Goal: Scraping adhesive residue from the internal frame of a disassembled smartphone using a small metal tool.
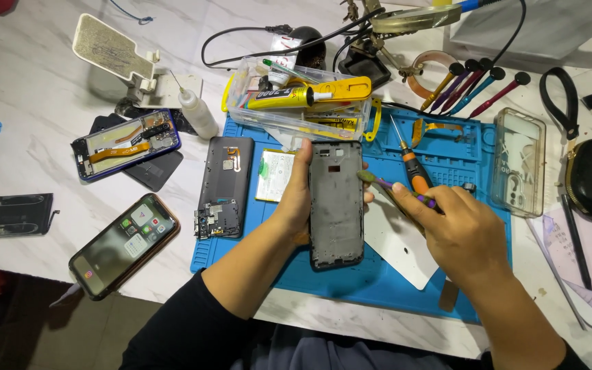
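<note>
Low in the middle of the frame, a person's two arms in dark sleeves reach over a blue work mat (323, 277) that lies on a pale marble table (29, 89).

The left hand (296, 195) comes up from the bottom middle. Its fingers are wrapped around a dark phone frame (336, 205), thumb on the left edge and fingertips peeking out on the right edge. The frame stands long-ways, just above the mat, in the middle of the frame.

The right hand (450, 229) comes in from the lower right. Its fingers are curled and pinch a small brush (395, 192) with a purple handle. The bristle end touches the right edge of the phone frame. An orange screwdriver (412, 168) lies on the mat just behind that hand.

At lower left, a phone with a lit screen (125, 245) rests on the table. Beside the left hand sits a grey back cover (224, 186).

Further up, in the upper middle, a clear plastic box (296, 103) with yellow clips holds a yellow glue tube (282, 98) and other small bits I cannot make out. A small squeeze bottle (196, 113) stands to its left. At the right, a clear phone case (519, 161) lies flat, and a row of little screwdrivers (474, 85) leans near the top.
</note>
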